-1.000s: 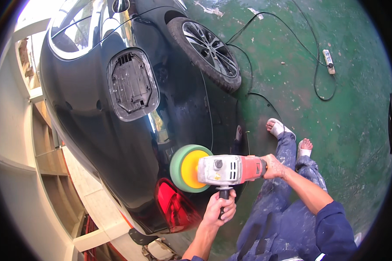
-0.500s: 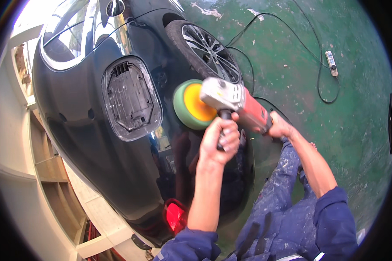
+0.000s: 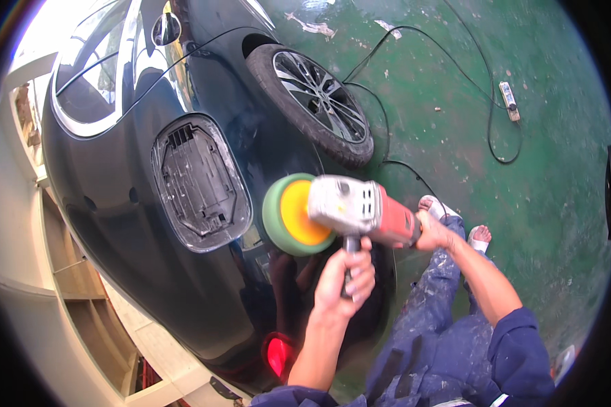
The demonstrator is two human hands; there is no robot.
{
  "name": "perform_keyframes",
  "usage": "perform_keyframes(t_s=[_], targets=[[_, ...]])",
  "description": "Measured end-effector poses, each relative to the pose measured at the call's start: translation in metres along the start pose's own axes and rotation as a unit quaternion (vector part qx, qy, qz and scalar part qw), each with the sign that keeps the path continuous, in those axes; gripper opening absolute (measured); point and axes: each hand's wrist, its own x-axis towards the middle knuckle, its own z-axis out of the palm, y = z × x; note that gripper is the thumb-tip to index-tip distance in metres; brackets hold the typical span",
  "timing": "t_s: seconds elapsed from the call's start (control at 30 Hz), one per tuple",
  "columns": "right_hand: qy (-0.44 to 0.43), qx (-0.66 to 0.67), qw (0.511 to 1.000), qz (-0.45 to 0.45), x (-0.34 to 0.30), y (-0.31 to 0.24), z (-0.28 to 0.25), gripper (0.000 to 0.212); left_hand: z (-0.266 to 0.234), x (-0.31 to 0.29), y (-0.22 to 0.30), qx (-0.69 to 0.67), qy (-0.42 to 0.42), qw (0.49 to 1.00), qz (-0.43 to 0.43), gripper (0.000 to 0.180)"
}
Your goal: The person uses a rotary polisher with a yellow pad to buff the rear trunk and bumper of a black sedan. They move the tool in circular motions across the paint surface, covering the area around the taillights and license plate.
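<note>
A red and silver car polisher (image 3: 366,209) is held across the rear side of a dark, glossy car (image 3: 183,292). My left hand (image 3: 346,279) is closed round its black side handle, and my right hand (image 3: 433,230) grips the rear end of its red body. The round pad, green with a yellow-orange middle (image 3: 299,214), stands against the painted panel; whether it presses there I cannot tell. Left of the pad is the uncovered fuel-filler recess (image 3: 200,183), with a grey scuffed border. The red tail light (image 3: 277,356) sits nearer me, beside my left forearm.
The rear wheel (image 3: 322,102) is just beyond the polisher. A black cable (image 3: 387,122) loops over the green floor (image 3: 448,149) to a white power strip (image 3: 508,102). Pale shelving (image 3: 81,292) stands along the car's left side. My feet (image 3: 480,236) are at right.
Both hands have brought the polisher toward me along the panel, from beside the wheel to below it. The view has shifted slightly, and my feet now show.
</note>
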Motion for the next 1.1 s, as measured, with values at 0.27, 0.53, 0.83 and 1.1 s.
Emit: perform_keyframes(t_s=[0.27,0.53,0.83,1.1], targets=[[0.061,-0.152,0.981,0.101,0.132,-0.112,-0.08,0.022,0.082,0.074,0.141,-0.086,-0.19,0.978,-0.008,0.027],[-0.035,-0.105,0.994,0.027,0.064,-0.048,-0.056,0.03,0.042,0.019,0.046,-0.007,-0.021,1.0,0.014,0.021],[-0.024,-0.082,0.995,0.043,0.161,-0.079,-0.11,0.021,0.093,0.082,0.129,-0.065,-0.049,0.996,0.02,0.02],[-0.025,-0.177,0.98,0.089,0.303,-0.17,-0.175,0.022,0.176,0.135,0.276,-0.091,-0.162,0.982,0.03,0.029]])
